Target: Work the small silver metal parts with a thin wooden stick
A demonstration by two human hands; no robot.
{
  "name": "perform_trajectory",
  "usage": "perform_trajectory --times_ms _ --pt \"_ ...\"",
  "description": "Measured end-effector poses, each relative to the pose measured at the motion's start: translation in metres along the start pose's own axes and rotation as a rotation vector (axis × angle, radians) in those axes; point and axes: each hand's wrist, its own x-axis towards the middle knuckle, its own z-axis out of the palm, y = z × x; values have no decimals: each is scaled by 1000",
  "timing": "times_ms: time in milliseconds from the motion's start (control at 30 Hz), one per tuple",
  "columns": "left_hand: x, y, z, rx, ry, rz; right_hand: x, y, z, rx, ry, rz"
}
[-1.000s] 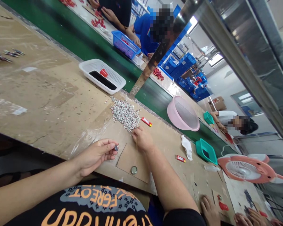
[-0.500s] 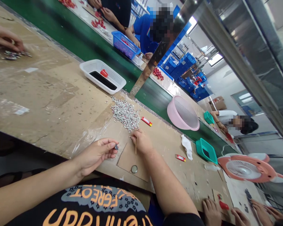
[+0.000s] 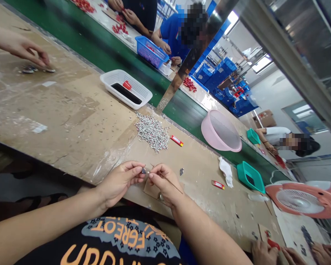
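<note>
We sit at a long work surface of scuffed board and plastic film, with both hands close together above a piece of cardboard. Our left hand pinches a small dark piece between thumb and fingertips, raised just clear of the board. It is too small to make out in detail. Our right hand pinches a thin wooden stick, which slants across the fingers with one end at the small dark piece. We cannot tell whether the two actually touch.

Just beyond our hands lies a loose pile of small silver metal parts, with a little red-and-white packet beside it. A dark fragment sits on the board to our right, and a round metal cap is partly hidden under our right hand. Farther along are a white tissue, a green plastic tray and a pink colander. A white perforated basket stands toward the far edge.

To our left, a co-worker's hand hovers over a small cluster of dark parts. At the lower right, another person's hand rests near a red piece.
</note>
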Motion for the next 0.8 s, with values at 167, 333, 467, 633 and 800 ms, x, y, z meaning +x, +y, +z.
perform_trajectory --times_ms 167,333,467,633,800 --pt "-4 -3 4 -7 -34 14 -7 7 9 153 63 37" --pt "-6 -4 5 30 -37 28 -10 3 14 148 91 37" --pt "-7 -5 5 69 -50 42 -12 2 15 129 89 48" --pt "-8 -6 4 137 -52 73 -13 4 15 124 67 48" --pt "-10 -7 3 237 -48 114 -14 3 17 127 83 60"
